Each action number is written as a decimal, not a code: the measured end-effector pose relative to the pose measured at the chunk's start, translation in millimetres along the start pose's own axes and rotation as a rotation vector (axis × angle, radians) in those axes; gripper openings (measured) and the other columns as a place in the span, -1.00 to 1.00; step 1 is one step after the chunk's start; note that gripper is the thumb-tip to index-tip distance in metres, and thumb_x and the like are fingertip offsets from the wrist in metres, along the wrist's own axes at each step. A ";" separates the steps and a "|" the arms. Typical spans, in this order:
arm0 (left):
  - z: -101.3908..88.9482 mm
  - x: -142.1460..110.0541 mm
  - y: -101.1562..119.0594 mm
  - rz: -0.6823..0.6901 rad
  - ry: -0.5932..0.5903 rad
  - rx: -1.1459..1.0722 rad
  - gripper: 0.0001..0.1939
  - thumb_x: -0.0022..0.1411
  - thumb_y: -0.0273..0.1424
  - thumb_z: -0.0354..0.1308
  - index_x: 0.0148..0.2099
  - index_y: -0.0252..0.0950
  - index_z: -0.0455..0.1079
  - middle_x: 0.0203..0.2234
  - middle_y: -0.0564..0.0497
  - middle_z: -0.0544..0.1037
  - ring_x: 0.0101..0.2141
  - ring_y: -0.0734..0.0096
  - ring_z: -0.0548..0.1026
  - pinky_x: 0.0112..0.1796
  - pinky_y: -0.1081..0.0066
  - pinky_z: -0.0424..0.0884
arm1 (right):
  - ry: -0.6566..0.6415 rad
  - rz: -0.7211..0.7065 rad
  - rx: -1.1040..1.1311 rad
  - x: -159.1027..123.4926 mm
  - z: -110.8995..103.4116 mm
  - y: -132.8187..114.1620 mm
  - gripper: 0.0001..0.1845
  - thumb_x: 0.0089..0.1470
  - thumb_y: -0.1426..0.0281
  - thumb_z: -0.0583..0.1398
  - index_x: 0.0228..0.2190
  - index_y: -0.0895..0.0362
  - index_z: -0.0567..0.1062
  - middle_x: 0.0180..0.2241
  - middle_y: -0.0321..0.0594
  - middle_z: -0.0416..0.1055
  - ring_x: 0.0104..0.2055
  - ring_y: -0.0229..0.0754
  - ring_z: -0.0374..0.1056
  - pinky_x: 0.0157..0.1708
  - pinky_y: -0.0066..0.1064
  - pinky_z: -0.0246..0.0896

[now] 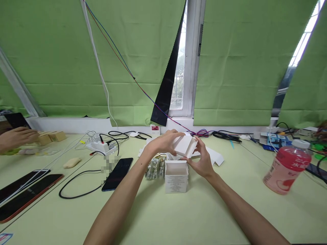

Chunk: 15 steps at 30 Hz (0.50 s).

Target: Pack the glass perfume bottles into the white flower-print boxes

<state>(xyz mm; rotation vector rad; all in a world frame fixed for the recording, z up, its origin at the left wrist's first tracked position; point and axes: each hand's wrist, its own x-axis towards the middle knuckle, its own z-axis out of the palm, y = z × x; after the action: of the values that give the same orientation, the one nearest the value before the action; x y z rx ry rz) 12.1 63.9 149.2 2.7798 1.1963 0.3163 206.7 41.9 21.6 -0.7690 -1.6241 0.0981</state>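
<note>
Both my hands hold a small white cardboard box (182, 145), tilted above the table. My left hand (165, 143) grips it from the left and top. Fingers of my right hand (201, 158) close on its right side, by a raised flap. Just below stands another white box (176, 178), upright with its top open and printed text on its front. Silver-gold foil packets (155, 166) lie in a row to the left of that box. Flat white cardboard pieces (214, 156) lie behind my right hand.
A dark phone (117, 174) and a white power strip (102, 148) with cables are on the left, near two more phones. A pink drink bottle (287, 166) stands at the right. Another person's hand (19, 139) is by small brown boxes (55, 136) at far left.
</note>
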 end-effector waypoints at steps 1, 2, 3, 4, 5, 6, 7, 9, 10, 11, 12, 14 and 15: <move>-0.1 0.0 0.2 0.003 -0.002 0.002 -0.04 -0.08 -0.41 0.42 0.34 -0.09 0.12 0.12 -0.10 0.33 0.13 0.03 0.29 0.02 0.25 0.31 | -0.001 0.000 0.002 -0.2 0.2 0.5 -0.01 -0.03 0.13 0.38 0.29 0.06 0.05 0.12 0.07 0.33 -0.07 0.02 0.41 -0.25 -0.19 0.48; -0.3 0.0 0.4 0.006 -0.002 0.002 -0.04 -0.08 -0.41 0.43 0.34 -0.10 0.12 0.13 -0.10 0.33 0.13 0.03 0.28 0.02 0.24 0.31 | -0.003 -0.001 0.004 -0.3 0.4 0.9 0.00 -0.04 0.13 0.38 0.29 0.06 0.05 0.12 0.06 0.32 -0.07 0.01 0.41 -0.25 -0.19 0.48; -0.5 -0.1 0.7 0.008 -0.001 0.002 -0.04 -0.09 -0.41 0.43 0.34 -0.10 0.12 0.14 -0.10 0.33 0.13 0.03 0.28 0.03 0.23 0.30 | -0.004 0.000 0.007 -0.5 0.6 1.2 0.00 -0.04 0.13 0.39 0.29 0.05 0.04 0.12 0.06 0.33 -0.08 0.01 0.41 -0.25 -0.19 0.47; -0.7 -0.2 1.1 0.008 -0.002 0.003 -0.05 -0.09 -0.40 0.43 0.34 -0.11 0.13 0.15 -0.10 0.33 0.14 0.02 0.28 0.03 0.23 0.30 | -0.005 0.001 0.010 -0.6 0.8 1.4 0.01 -0.04 0.13 0.39 0.29 0.05 0.04 0.12 0.05 0.33 -0.09 0.00 0.41 -0.25 -0.19 0.47; -1.1 -0.4 1.6 0.006 -0.005 0.004 -0.05 -0.09 -0.40 0.43 0.34 -0.11 0.13 0.15 -0.11 0.33 0.14 0.02 0.28 0.03 0.23 0.30 | -0.006 0.002 0.013 -0.7 0.8 1.6 0.01 -0.05 0.13 0.39 0.29 0.05 0.04 0.11 0.05 0.33 -0.09 0.00 0.41 -0.24 -0.18 0.47; -1.5 -0.6 2.2 0.003 -0.011 0.006 -0.05 -0.09 -0.40 0.43 0.33 -0.11 0.13 0.15 -0.11 0.33 0.15 0.01 0.28 0.03 0.22 0.30 | -0.008 0.004 0.016 -0.7 0.9 1.6 0.01 -0.05 0.12 0.39 0.29 0.05 0.04 0.11 0.04 0.34 -0.09 0.00 0.40 -0.24 -0.18 0.47; -1.9 -0.9 2.9 0.000 -0.017 0.007 -0.06 -0.08 -0.40 0.42 0.34 -0.12 0.13 0.15 -0.12 0.33 0.15 0.01 0.27 0.03 0.22 0.31 | -0.009 0.007 0.017 -0.7 0.8 1.7 0.02 -0.05 0.12 0.39 0.29 0.05 0.04 0.10 0.04 0.34 -0.09 0.00 0.40 -0.23 -0.17 0.47; -2.8 -1.4 4.4 -0.002 -0.026 0.007 -0.06 -0.07 -0.39 0.42 0.34 -0.12 0.13 0.16 -0.12 0.33 0.16 0.01 0.27 0.03 0.22 0.31 | -0.013 0.010 0.016 -0.6 0.6 1.7 0.02 -0.04 0.10 0.39 0.29 0.05 0.04 0.10 0.05 0.34 -0.08 0.01 0.40 -0.22 -0.15 0.47; -3.3 -1.7 5.1 -0.001 -0.027 0.006 -0.07 -0.07 -0.39 0.42 0.34 -0.11 0.13 0.16 -0.12 0.33 0.17 0.00 0.27 0.02 0.22 0.31 | -0.014 0.008 0.015 -0.6 0.6 1.8 0.02 -0.04 0.10 0.38 0.29 0.05 0.03 0.10 0.05 0.34 -0.07 0.02 0.39 -0.22 -0.15 0.47; -3.6 -1.9 5.8 -0.002 -0.027 0.006 -0.07 -0.06 -0.38 0.41 0.34 -0.11 0.13 0.17 -0.11 0.33 0.17 0.00 0.27 0.02 0.22 0.32 | -0.015 0.006 0.015 -0.5 0.5 1.9 0.02 -0.04 0.09 0.38 0.29 0.05 0.03 0.11 0.05 0.34 -0.06 0.03 0.39 -0.21 -0.15 0.47; -3.8 -2.1 6.4 -0.004 -0.027 0.007 -0.07 -0.06 -0.38 0.41 0.34 -0.11 0.13 0.16 -0.11 0.33 0.17 0.00 0.27 0.02 0.22 0.32 | -0.014 0.004 0.014 -0.6 0.5 2.0 0.02 -0.04 0.09 0.38 0.29 0.05 0.03 0.11 0.06 0.33 -0.06 0.03 0.39 -0.21 -0.15 0.47; -4.1 -2.3 7.4 -0.009 -0.033 0.013 -0.08 -0.06 -0.39 0.41 0.34 -0.11 0.13 0.15 -0.11 0.35 0.16 -0.01 0.28 0.01 0.23 0.32 | -0.011 0.001 0.013 -0.7 0.5 2.1 0.02 -0.04 0.09 0.38 0.29 0.04 0.03 0.12 0.05 0.32 -0.05 0.03 0.38 -0.22 -0.15 0.47; -4.1 -2.3 7.7 -0.011 -0.036 0.017 -0.08 -0.06 -0.39 0.41 0.34 -0.11 0.13 0.14 -0.11 0.35 0.16 -0.01 0.28 0.00 0.23 0.32 | -0.010 0.001 0.014 -0.8 0.5 2.1 0.02 -0.05 0.10 0.39 0.29 0.04 0.03 0.12 0.05 0.32 -0.06 0.02 0.38 -0.22 -0.15 0.47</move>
<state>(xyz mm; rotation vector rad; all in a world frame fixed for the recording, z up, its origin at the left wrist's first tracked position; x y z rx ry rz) 15.1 56.9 154.1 2.7805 1.2113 0.2554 207.1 43.2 19.8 -0.7596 -1.6309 0.1137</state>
